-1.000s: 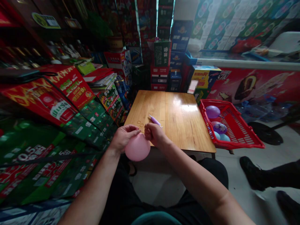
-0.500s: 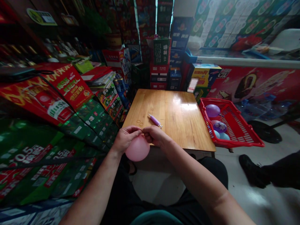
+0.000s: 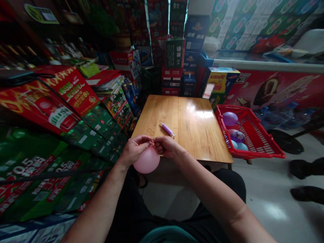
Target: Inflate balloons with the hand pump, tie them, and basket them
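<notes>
A pink inflated balloon [image 3: 146, 161] hangs below my two hands at the table's front edge. My left hand [image 3: 135, 148] pinches the balloon's neck between thumb and fingers. Close against it, my right hand [image 3: 165, 146] has its fingers bent together at the neck; any small thing between those fingertips is too small to name. Behind the hands, a purple pump [image 3: 167, 129] lies on the wooden table [image 3: 194, 135]. Two thin rings [image 3: 149, 130] lie to the left of the pump.
A red basket [image 3: 258, 135] with several balloons stands at the table's right. Stacked green cartons [image 3: 98, 125] line the left side. Boxes [image 3: 172, 77] stand behind the table. Another person's dark shoes [image 3: 298, 168] are on the floor at the right.
The balloon has shifted slightly left, and the fingers of my right hand have loosened a little at its neck. The other person's feet have moved to the right.
</notes>
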`<state>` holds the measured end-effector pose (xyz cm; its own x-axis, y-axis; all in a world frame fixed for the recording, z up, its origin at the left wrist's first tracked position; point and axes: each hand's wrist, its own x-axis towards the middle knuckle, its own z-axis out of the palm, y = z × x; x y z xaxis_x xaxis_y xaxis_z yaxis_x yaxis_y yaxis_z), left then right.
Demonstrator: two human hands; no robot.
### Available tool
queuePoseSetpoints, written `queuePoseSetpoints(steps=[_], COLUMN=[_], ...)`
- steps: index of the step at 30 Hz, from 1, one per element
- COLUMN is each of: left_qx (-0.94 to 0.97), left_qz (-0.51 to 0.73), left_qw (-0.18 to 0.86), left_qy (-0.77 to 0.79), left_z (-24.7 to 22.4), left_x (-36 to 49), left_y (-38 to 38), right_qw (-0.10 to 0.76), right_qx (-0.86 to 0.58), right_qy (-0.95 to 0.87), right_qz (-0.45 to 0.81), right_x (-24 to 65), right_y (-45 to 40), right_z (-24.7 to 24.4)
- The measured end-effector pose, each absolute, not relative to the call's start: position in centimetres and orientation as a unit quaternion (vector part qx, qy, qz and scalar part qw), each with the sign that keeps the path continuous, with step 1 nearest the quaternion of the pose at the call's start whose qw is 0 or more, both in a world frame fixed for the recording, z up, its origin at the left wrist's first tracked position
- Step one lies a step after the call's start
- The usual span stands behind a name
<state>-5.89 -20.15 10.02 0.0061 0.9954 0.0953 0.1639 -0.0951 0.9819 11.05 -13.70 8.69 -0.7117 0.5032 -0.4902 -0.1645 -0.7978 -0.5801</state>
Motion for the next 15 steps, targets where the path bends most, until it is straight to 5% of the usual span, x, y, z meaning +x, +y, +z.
queuePoseSetpoints(steps=[15], left_qx=[0.646], left_qz=[0.426], left_qw=[0.303], left_qy=[0.556], left_z=[9.59], left_x=[-5.47], left_y=[-20.01], right_qw=[0.277], right_qx=[-0.355], right_qy=[-0.306], right_qz=[0.839], right_x=[10.69], right_y=[-14.59], right_z=[7.91])
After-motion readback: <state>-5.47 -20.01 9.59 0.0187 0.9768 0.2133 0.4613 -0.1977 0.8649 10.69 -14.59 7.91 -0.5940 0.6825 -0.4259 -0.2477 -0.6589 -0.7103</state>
